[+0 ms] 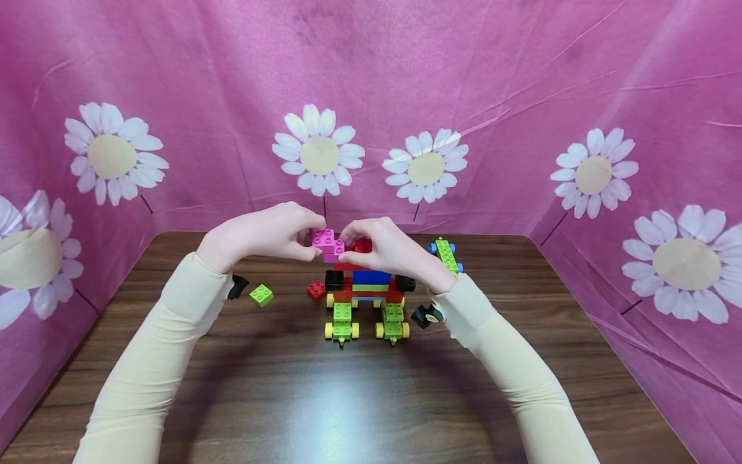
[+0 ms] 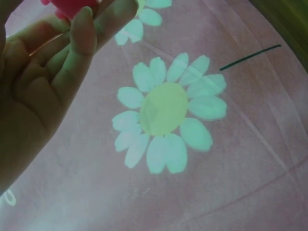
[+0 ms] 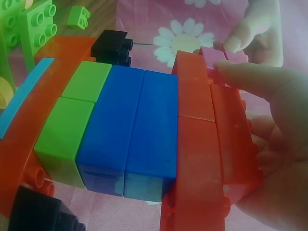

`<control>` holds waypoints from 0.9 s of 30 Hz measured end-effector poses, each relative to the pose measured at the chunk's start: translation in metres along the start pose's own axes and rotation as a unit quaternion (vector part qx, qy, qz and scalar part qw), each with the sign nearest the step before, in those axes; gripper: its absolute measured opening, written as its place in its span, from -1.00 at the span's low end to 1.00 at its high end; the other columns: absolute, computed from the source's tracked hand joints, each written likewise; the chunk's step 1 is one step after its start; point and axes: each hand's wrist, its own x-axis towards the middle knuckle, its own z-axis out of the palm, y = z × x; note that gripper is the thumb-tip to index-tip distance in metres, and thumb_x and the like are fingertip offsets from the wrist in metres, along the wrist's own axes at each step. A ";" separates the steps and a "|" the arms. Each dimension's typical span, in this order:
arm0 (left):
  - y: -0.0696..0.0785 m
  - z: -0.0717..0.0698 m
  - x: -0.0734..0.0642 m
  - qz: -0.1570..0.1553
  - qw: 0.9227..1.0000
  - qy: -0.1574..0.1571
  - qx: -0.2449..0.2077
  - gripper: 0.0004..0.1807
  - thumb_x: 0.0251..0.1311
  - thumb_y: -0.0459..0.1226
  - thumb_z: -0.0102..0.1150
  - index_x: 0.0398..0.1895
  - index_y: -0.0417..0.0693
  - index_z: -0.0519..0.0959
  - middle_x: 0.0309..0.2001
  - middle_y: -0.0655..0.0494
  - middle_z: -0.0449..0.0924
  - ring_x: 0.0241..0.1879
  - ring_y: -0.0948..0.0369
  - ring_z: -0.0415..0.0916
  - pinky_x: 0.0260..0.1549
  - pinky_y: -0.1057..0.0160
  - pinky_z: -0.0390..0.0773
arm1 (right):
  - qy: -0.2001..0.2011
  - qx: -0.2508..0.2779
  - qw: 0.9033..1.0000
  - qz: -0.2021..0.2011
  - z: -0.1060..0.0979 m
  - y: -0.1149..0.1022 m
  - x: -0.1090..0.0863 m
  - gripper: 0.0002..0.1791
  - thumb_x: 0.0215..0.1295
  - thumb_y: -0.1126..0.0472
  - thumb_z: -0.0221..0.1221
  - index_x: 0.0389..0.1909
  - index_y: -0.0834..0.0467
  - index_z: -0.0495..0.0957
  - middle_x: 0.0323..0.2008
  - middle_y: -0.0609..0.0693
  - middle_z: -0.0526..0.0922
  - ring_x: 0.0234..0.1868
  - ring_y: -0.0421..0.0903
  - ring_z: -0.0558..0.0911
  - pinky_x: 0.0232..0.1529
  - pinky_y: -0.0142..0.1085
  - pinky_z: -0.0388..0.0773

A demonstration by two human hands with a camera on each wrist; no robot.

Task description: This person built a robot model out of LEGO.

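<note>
In the head view, two pink bricks [image 1: 323, 238] sit joined in a step at the upper left of a built block model [image 1: 371, 278]. My left hand [image 1: 268, 233] pinches the upper pink brick between thumb and fingers; a pink corner [image 2: 72, 6] shows in the left wrist view. From the other side, my right hand [image 1: 387, 248] grips the lower pink brick, thumb in front. The right wrist view shows the model's stacked red, blue [image 3: 127, 130] and green layers close to that hand, which hides part of the red top.
Black bricks [image 1: 334, 280] jut from the model's sides, above green wheeled bases [image 1: 342, 316]. Loose on the wooden table [image 1: 278, 386] lie a green brick [image 1: 261, 295], a red brick [image 1: 316, 290], black pieces [image 1: 426, 316] and a green wheeled base [image 1: 446, 254].
</note>
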 end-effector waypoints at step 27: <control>-0.025 0.000 -0.002 -0.034 0.994 0.012 -0.099 -0.85 0.14 -0.24 0.35 -0.32 -0.10 0.59 -0.48 0.16 0.60 -0.49 0.32 0.52 -0.41 0.29 0.57 | 0.007 -0.007 1.000 0.013 0.000 0.003 0.015 -0.66 0.20 0.13 0.38 -0.07 0.22 0.64 -0.18 0.05 0.77 -0.13 -0.10 0.72 -0.01 -0.29 0.67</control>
